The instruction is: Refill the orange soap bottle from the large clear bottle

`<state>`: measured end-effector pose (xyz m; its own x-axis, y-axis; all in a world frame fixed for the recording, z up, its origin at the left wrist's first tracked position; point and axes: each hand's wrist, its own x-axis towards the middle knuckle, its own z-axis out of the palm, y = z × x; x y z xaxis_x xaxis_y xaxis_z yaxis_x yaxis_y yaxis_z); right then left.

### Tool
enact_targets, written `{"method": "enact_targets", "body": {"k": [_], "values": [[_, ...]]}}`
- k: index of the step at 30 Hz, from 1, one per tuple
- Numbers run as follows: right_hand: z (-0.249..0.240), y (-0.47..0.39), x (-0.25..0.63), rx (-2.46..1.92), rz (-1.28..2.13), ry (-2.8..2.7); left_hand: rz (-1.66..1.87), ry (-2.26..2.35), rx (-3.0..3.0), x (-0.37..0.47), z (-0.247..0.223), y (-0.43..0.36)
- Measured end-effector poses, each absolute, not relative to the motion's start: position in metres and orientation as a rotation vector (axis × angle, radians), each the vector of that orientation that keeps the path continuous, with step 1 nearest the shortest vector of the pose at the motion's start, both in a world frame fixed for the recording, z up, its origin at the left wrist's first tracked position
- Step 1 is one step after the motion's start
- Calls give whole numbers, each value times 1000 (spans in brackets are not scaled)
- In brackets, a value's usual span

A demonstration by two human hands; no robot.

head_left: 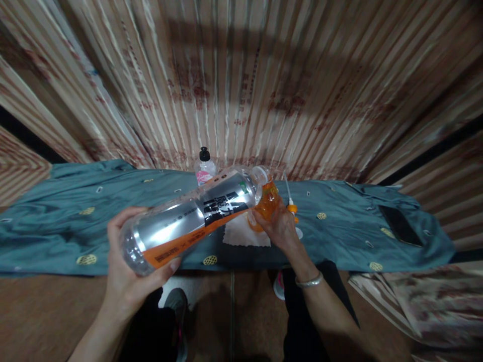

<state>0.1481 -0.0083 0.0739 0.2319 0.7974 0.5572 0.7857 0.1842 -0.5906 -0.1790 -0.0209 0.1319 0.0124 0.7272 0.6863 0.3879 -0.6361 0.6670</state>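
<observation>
My left hand (130, 274) is wrapped round the base of a large clear plastic bottle (196, 213) with a silver and orange label. The bottle is tilted, its uncapped mouth pointing right, at the top of an orange translucent bottle (267, 201). Around that orange bottle my right hand (281, 223) is closed, a bracelet on its wrist. Whether liquid is flowing I cannot tell. Just right of my right hand lies an orange and white pump head (291, 207) with a thin tube. A pale cloth (241, 234) is spread beneath the bottles.
A small bottle with a black cap (204, 166) stands behind the large bottle. A dark phone (400, 226) lies at the right on the green patterned cloth (143, 221) covering the table. Striped curtains (241, 90) hang close behind and at the sides.
</observation>
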Motion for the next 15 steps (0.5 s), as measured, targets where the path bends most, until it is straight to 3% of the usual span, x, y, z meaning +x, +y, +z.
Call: {"method": "enact_targets", "body": {"k": [15], "values": [[74,-8,147,-1592,4,-1531,1636,1186,2000,-179,133,-23]]}}
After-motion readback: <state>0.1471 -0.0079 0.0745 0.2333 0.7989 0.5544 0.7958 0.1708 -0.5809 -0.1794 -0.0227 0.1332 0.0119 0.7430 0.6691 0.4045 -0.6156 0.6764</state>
